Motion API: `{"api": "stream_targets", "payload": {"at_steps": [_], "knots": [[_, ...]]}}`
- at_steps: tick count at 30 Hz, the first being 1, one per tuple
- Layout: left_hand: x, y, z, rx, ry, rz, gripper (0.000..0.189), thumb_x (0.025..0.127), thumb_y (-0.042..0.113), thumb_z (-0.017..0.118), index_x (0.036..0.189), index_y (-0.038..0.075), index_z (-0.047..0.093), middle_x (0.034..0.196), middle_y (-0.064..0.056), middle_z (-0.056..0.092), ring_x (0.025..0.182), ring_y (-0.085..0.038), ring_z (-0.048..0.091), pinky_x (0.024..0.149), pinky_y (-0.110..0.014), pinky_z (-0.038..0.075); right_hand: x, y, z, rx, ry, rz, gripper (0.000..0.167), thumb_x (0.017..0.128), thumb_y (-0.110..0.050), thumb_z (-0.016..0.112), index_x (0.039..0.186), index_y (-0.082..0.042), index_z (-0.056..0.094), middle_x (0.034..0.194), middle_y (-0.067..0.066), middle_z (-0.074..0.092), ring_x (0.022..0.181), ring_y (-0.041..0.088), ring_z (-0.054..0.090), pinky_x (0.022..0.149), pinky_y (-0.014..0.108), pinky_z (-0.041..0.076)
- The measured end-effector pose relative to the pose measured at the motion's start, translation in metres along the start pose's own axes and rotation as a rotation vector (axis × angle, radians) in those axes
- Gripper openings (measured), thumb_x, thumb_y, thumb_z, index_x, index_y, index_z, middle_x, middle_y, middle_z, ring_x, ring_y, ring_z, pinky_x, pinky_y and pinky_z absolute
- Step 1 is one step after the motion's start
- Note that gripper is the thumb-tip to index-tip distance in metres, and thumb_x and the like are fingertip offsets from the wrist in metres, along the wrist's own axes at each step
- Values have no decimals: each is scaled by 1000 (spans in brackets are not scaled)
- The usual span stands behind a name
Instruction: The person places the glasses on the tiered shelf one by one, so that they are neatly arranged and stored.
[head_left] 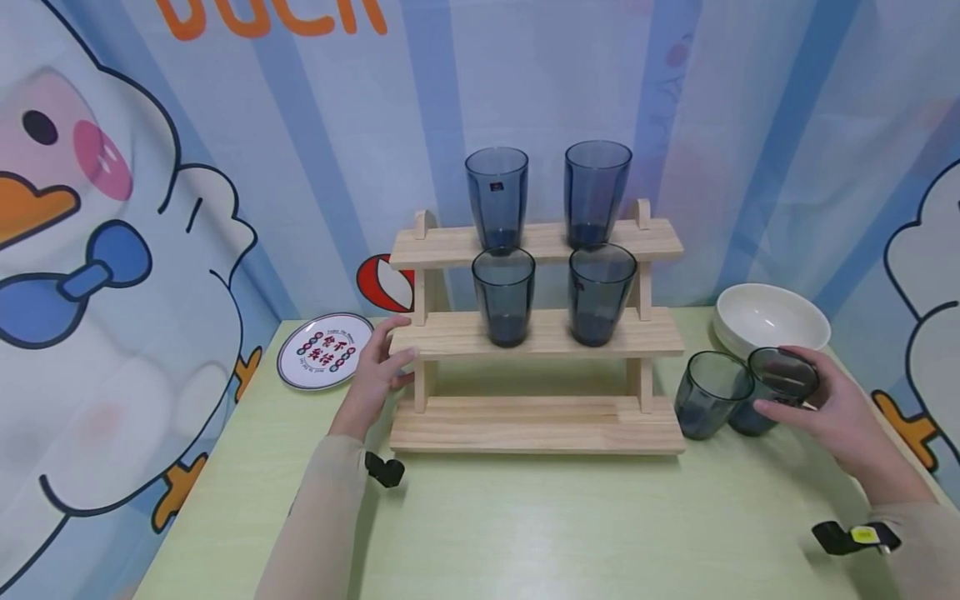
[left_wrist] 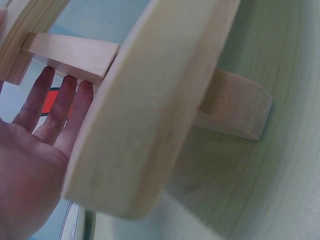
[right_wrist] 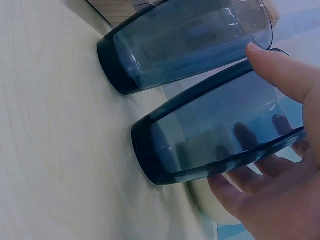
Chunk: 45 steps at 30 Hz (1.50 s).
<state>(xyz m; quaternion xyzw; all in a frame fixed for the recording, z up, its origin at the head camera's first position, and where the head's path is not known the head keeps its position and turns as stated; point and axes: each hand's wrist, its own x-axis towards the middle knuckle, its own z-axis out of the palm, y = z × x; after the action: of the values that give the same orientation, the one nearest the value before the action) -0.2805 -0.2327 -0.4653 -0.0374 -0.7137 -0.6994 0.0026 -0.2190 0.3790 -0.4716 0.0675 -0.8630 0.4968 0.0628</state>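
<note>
A three-tier wooden display rack (head_left: 536, 425) stands in the middle of the table. My left hand (head_left: 377, 375) holds the left end of its middle shelf; in the left wrist view, fingers (left_wrist: 61, 107) reach below that shelf to an upright. My right hand (head_left: 832, 408) grips a blue-grey drinking glass (right_wrist: 210, 130) near its rim, thumb on one side and fingers round the other. This glass is upright on the table. Another such glass (head_left: 708, 400) stands close against it, by the rack's right end. Two glasses are on the top shelf, two on the middle one.
Behind the right-hand glasses sits a white bowl (head_left: 772, 312). A white plate (head_left: 322, 354) with red lettering lies left of the rack. A cartoon-printed curtain (head_left: 345, 167) hangs along the table's back edge. The bottom shelf bears no glasses.
</note>
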Motion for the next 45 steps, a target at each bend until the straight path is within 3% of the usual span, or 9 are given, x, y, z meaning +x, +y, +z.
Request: {"api": "stream_targets", "payload": {"at_steps": [16,24,28,31,35,39,45], "knots": [[0,0,0,-1,-4,8,55,102,13,63,153,22,43,157,-17,43,134,-37,49,107,-65,48,-8,-3,-1,-3,37,47,85,93,-14,81,164,-22,33,131,-25,43,110,-6,44,76,10,52],[0,0,0,7,7,9,52,102,15,64,150,27,46,157,-17,43,135,-37,49,107,-65,48,-14,0,1,-2,72,41,88,92,-9,81,164,-22,33,135,-22,43,112,-5,43,78,8,50],[-1,0,0,7,8,7,52,101,15,64,149,27,47,157,-17,44,135,-37,49,107,-65,48,-18,-1,4,-30,102,50,90,92,-13,82,165,-24,32,142,-10,45,113,-6,41,78,5,47],[-1,0,-1,7,3,2,54,102,14,64,152,24,45,158,-17,43,136,-37,48,107,-65,48,-22,-2,3,-19,116,46,89,92,-12,82,165,-24,32,138,-11,49,112,-8,45,77,6,49],[0,0,-1,5,3,-8,56,102,14,64,153,22,43,158,-17,43,136,-37,48,108,-65,48,-26,-3,0,57,137,-3,84,91,2,78,162,-20,37,128,-25,52,109,-9,55,77,8,52],[0,0,-1,3,1,-6,56,102,14,64,153,21,43,158,-16,42,136,-37,48,108,-65,47,-30,-9,-4,126,174,-43,83,91,9,74,160,-19,39,128,-24,55,110,-9,56,79,6,51],[0,0,0,1,-4,4,56,102,14,64,153,21,43,159,-16,42,136,-38,48,107,-66,48,-34,-23,-9,450,217,-162,77,88,25,64,154,-12,48,129,-9,63,112,0,61,83,7,52]]}}
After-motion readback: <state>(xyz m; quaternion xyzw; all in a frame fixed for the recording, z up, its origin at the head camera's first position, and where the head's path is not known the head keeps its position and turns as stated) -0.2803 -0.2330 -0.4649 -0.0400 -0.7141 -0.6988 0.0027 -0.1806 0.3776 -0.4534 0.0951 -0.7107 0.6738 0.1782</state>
